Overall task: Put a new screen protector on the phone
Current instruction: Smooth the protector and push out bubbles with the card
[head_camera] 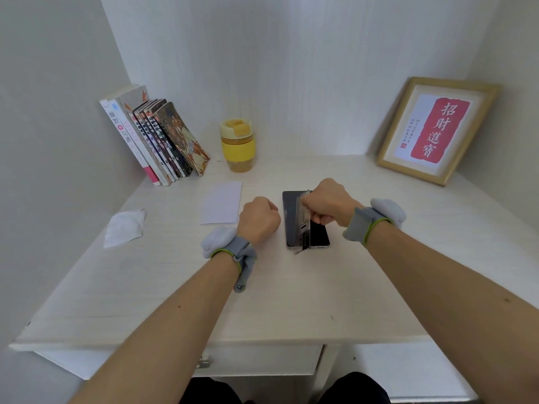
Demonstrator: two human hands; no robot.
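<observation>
A dark phone [291,225] lies flat on the white desk [291,301], screen up, near the middle. My right hand [326,204] pinches a clear screen protector [303,225] with small print on it, tilted up on edge above the phone, its lower end near the phone's near end. My left hand [258,218] rests on the desk just left of the phone as a fist, holding nothing that shows. My right hand hides part of the phone's far right side.
A white sheet [222,203] lies left of my left hand, and a crumpled white wipe [124,227] further left. Leaning books [154,141] and a yellow cup [237,144] stand at the back. A framed red print [431,129] leans at the back right.
</observation>
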